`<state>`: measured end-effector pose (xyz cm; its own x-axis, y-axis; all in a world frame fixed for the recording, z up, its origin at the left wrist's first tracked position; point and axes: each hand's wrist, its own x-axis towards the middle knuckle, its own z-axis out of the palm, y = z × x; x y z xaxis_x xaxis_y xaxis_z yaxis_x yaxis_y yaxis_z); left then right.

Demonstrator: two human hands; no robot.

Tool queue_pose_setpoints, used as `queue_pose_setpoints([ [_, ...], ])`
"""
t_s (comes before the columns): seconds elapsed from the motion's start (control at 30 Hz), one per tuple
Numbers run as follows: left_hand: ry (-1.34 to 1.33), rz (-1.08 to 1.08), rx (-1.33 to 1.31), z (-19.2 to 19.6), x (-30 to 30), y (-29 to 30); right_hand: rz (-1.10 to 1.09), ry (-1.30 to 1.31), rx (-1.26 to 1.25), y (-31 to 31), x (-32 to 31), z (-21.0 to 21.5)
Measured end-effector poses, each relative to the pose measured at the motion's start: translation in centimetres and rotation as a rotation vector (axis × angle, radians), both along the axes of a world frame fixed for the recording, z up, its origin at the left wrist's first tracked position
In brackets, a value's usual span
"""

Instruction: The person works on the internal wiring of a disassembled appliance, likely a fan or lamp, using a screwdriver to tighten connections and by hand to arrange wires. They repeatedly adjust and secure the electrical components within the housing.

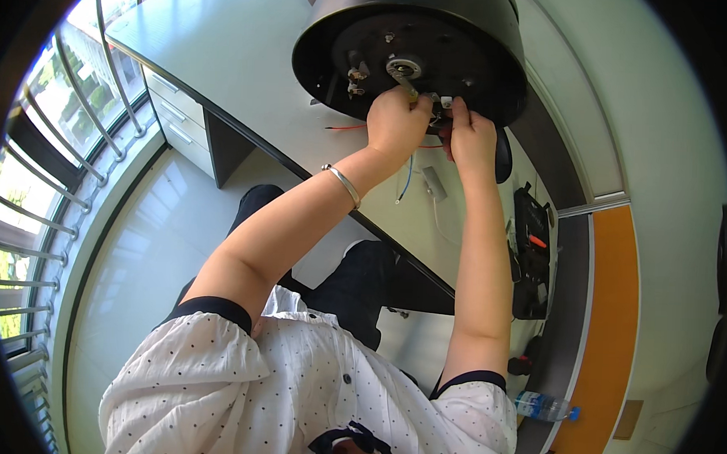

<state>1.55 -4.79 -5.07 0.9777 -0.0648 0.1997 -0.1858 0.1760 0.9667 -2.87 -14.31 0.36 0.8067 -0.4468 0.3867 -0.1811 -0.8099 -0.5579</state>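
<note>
Desk [217, 58]: pale top, dark edge. Red wire [347, 129]: near end loose. Drum-shaped black appliance [350, 42]: on the desk, tipped, exposed underside facing the wearer. Left hand [397, 124]: grip pinched nearly closed at the underside's lower edge; contents hidden. Blue wire [406, 183]: tip free. White block [446, 102]: between the hands. Right hand [472, 141]: fingers bent close beside it; hold cannot be told. Progress, judged: underside opened; loose wire ends left unconnected.

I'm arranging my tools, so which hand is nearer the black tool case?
Right. The right hand, at the round appliance, is up and left of the tool case in the picture; the left hand, also there, is farther left.
</note>
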Motion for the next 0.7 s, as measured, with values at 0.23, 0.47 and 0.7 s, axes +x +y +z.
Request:
queue_pose_setpoints([
  [0.23, -0.040, -0.003, 0.009, -0.6, 0.6, -0.2, 0.078, -0.094, 0.229, 0.2, 0.1, 0.2],
  [0.47, -0.093, 0.024, 0.153, 0.0, 0.4, 0.2, 0.075, -0.215, -0.116, 0.1, 0.1, -0.1],
  [0.7, -0.064, -0.015, 0.087, 0.1, 0.2, 0.0, 0.139, -0.180, -0.211, 0.2, -0.5, 0.3],
])
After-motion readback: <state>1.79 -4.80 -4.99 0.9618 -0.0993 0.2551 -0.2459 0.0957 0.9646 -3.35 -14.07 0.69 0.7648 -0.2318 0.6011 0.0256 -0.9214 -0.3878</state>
